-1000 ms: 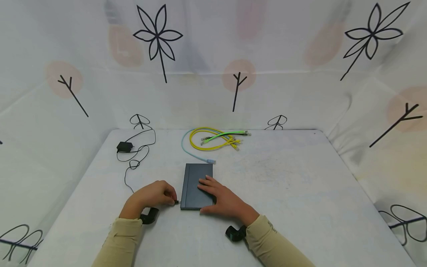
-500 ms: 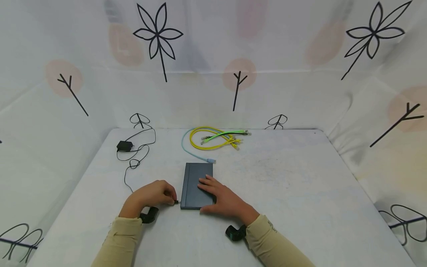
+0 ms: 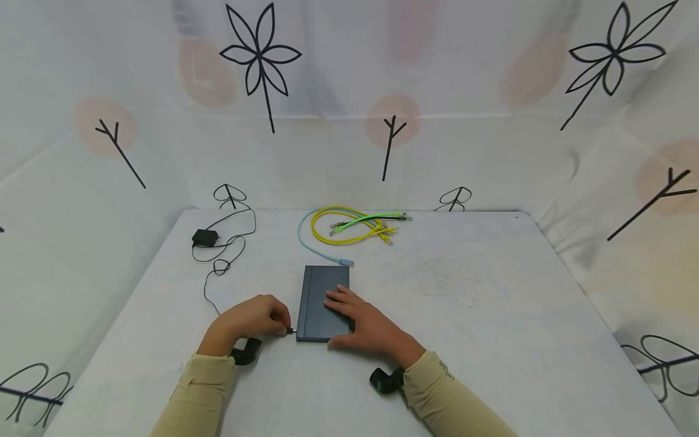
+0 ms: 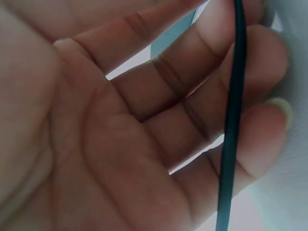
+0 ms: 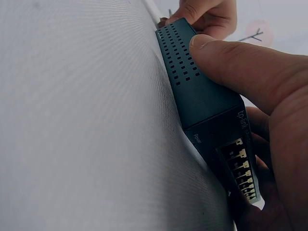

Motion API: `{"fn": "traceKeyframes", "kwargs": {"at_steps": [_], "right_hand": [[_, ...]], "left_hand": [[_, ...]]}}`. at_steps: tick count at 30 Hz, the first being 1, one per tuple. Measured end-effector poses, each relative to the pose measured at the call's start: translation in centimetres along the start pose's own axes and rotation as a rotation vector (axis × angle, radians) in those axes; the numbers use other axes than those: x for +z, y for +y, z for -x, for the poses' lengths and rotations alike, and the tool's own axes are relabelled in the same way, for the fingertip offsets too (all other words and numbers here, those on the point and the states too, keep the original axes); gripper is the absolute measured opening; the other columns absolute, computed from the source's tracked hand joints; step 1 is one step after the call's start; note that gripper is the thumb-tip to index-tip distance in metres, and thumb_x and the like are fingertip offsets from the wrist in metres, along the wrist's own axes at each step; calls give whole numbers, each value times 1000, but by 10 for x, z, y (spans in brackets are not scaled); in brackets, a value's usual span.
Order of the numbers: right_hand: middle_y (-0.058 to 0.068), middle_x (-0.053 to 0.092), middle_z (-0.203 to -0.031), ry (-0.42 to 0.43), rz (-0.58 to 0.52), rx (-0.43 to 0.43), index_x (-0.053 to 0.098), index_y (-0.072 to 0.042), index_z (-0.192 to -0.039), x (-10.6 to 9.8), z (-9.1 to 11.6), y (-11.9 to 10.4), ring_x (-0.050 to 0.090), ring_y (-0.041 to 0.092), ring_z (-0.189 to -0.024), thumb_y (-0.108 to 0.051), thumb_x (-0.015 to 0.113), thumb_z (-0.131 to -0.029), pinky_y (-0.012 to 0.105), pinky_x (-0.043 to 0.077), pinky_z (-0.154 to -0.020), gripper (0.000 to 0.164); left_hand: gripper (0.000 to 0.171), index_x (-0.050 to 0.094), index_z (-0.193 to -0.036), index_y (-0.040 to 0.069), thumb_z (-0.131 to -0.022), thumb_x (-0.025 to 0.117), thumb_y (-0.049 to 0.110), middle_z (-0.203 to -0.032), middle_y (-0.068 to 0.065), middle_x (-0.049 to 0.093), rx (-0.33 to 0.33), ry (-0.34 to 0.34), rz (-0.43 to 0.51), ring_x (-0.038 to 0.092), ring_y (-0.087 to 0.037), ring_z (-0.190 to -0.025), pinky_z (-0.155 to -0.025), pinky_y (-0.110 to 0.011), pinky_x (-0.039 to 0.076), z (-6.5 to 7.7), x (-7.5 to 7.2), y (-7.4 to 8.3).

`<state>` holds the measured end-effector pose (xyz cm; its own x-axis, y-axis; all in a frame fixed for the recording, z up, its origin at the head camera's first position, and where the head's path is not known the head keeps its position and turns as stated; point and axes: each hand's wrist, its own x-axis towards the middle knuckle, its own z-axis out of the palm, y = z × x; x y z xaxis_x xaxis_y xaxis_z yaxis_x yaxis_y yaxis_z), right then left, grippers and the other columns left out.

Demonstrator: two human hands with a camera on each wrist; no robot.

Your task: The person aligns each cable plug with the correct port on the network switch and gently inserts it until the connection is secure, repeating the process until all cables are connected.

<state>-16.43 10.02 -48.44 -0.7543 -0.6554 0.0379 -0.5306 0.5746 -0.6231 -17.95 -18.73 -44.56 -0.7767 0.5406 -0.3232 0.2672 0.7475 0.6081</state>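
Observation:
A dark grey tp-link network switch [image 3: 319,303] lies flat on the table, its row of ports [image 5: 243,171] turned toward my right hand. My right hand [image 3: 363,321] holds it, fingers spread over the top and thumb [image 5: 216,55] against the vented near side. At the left side of the switch, my left hand [image 3: 253,317] pinches a small black power plug [image 3: 290,331] between thumb and fingertips. The plug's metal tip points at the switch; how far in it sits, I cannot tell. Its thin black cord [image 4: 234,115] runs across the curled fingers in the left wrist view.
The cord leads to a black power adapter [image 3: 205,238] at the back left. Behind the switch lies a light blue network cable [image 3: 319,254], with a coiled yellow cable [image 3: 333,243] and a short green cable [image 3: 371,220] at the table's back. White printed cloth walls surround the table.

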Motion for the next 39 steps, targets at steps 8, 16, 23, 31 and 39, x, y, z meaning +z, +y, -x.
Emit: {"fn": "traceKeyframes", "kwargs": {"at_steps": [8,16,23,31,39], "right_hand": [[-14,25,-159,-1,-2,9,38,-26,-151,-1,1,-2,10,12,-152,-53,72,-82,46,30,-116,81],[-16,25,-159,14,1,12,38,-27,-150,-1,1,0,11,12,-151,-53,72,-82,46,31,-116,81],[-15,25,-159,11,13,18,38,-27,-150,-2,1,-3,11,13,-152,-52,72,-82,46,30,-116,80],[7,28,-159,-14,275,-43,38,-34,-149,0,3,-23,16,33,-150,-49,61,-92,48,39,-110,63],[14,31,-156,-2,356,-80,44,-34,-146,2,2,-29,23,41,-146,-43,60,-94,49,42,-107,55]], "left_hand": [[5,71,-81,15,-85,70,11,-79,7,64,-23,12,-11,55,-12,-74,-65,-30,46,-1,3,3],[11,67,-80,18,-84,70,8,-78,7,62,-15,42,-32,54,-13,-72,-63,-30,45,-2,6,7],[9,68,-82,18,-83,73,10,-75,7,60,-10,74,-18,53,-12,-72,-64,-29,44,2,10,5],[10,67,-84,17,-84,72,9,-76,8,60,12,91,-47,52,-11,-71,-64,-26,44,3,15,4],[7,69,-90,19,-88,67,13,-83,11,63,65,100,-78,54,-6,-74,-67,-25,46,6,15,-1]]}}
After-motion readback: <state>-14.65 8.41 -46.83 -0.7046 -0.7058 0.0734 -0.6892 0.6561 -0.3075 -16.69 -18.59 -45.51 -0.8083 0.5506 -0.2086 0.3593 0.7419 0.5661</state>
